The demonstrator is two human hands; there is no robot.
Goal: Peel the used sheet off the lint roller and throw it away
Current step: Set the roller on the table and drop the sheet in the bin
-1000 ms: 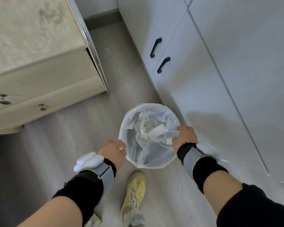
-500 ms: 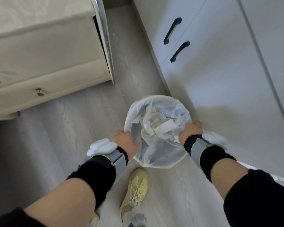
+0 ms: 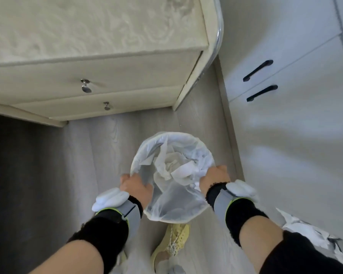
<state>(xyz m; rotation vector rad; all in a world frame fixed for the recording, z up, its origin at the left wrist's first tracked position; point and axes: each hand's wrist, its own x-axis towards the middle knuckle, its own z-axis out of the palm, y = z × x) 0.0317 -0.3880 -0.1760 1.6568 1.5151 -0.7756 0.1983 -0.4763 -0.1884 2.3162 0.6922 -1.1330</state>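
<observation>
A small round trash bin (image 3: 139, 155) lined with a thin white plastic bag stands on the floor below me. Crumpled white sheets (image 3: 178, 167) lie inside it. My left hand (image 3: 136, 183) grips the bin's left rim over the liner. My right hand (image 3: 214, 177) grips the right rim, fingers curled inside. No lint roller is in view. Both wrists carry grey straps with white pads.
A cream nightstand (image 3: 99, 76) with two knobbed drawers stands at the upper left. White cabinet doors (image 3: 285, 115) with black handles run along the right. My yellow shoe (image 3: 172, 242) rests on the grey wood floor just under the bin. Patterned fabric (image 3: 313, 238) shows at the lower right.
My left hand moved from beside the bin onto its left rim and closed on it. The view shifted so the nightstand fills more of the top.
</observation>
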